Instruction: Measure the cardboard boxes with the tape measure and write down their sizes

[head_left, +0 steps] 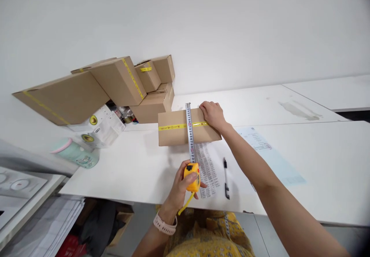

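Measuring across a small cardboard box (176,131) that lies flat on the white table (318,164), near its middle. Our left hand (180,189) is wrapped tight around the yellow tape measure (192,177) at the near table edge. Its blade (189,130) runs away from us over the box top to the far edge, crossing the box's yellow strip. Our right hand (212,114) presses fingers-down on the box's far right corner, gripping nothing.

To the right the tabletop lies open out to a seam with the next table. To the left, a pile of larger boxes (115,87) leans against the wall, crowding that side. A pen (226,174) and a printed sheet (206,168) lie just beside the tape; the print is too small to read. Items under the pile are partly hidden. A mint cup (76,153) lies on its side near the left edge.
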The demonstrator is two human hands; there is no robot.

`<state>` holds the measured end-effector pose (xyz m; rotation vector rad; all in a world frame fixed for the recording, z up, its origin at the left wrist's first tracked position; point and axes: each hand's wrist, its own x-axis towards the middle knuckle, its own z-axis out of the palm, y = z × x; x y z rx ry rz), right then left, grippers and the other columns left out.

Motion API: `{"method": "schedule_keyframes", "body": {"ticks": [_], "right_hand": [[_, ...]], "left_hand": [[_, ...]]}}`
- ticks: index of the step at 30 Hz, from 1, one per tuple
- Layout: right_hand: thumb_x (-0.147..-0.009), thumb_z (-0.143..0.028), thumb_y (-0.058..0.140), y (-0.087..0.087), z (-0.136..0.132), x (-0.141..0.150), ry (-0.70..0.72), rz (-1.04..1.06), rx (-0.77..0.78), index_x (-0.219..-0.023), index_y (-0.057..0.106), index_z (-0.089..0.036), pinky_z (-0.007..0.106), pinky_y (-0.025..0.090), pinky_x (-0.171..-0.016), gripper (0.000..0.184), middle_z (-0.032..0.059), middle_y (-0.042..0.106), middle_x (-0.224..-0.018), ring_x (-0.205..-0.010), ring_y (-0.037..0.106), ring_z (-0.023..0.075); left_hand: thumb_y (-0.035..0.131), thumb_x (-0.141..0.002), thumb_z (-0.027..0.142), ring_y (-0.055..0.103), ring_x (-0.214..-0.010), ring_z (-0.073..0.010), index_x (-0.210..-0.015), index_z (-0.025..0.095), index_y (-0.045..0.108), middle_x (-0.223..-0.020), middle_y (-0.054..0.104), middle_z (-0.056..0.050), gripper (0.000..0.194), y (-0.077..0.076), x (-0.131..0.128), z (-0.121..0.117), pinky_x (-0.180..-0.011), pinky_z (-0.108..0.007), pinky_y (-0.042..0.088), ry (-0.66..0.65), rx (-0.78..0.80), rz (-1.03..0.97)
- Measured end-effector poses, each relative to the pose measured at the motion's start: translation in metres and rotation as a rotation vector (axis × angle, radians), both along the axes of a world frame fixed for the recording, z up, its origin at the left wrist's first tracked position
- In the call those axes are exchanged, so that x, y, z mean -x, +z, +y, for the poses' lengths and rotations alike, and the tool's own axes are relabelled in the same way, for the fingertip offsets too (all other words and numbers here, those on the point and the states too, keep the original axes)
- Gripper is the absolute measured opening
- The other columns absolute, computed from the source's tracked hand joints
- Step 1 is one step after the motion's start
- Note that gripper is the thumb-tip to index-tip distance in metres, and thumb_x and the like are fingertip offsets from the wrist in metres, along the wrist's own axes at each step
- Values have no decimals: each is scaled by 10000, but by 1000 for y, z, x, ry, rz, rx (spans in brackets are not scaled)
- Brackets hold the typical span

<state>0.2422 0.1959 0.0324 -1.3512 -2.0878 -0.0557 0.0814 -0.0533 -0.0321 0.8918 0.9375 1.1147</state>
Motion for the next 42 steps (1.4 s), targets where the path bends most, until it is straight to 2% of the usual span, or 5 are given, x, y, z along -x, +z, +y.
{"method": "schedule_keyframes", "body": {"ticks": [9,29,34,37,42], "right_hand": [[-910,-15,352,-5,-3,2,89,-72,-103,-1405,594,-301,393,345,-845,621,103,685,-1067,-1001,527,286],[-984,-108,297,-12,-5,-1,159,-26,-100,-1309,680,-357,428,345,-875,561,97,651,-1145,-1004,467,283],[-1015,-176,263,-8,-8,1,130,-24,-60,-1378,612,-321,437,363,-907,523,106,655,-1125,-1030,476,295],[-1043,-342,296,-6,-16,2,92,-18,-64,-1387,586,-256,467,364,-945,458,128,657,-1103,-1062,475,319],[-1031,-512,356,-17,-59,-1,63,-72,-78,-1278,630,-230,519,321,-1008,464,148,621,-1210,-1153,468,358]], "left_hand": [[739,-833,508,763,-786,-219,-1208,240,534,-1159,567,-68,505,-13,-18,-13,-437,-184,520,2,40,28],[788,-799,493,723,-809,-205,-1250,235,482,-1068,585,-52,602,-29,-26,-7,-490,-214,539,-7,56,38],[777,-807,500,728,-800,-217,-1271,252,476,-1066,598,-51,606,-39,-26,-9,-486,-226,538,12,26,-12],[755,-818,528,730,-831,-236,-1318,281,440,-1085,606,-56,641,-43,-21,-16,-498,-242,549,99,-75,-50],[733,-838,509,712,-934,-254,-1329,305,449,-1154,603,-73,603,-35,-2,-35,-592,-282,587,200,-212,70]]}}
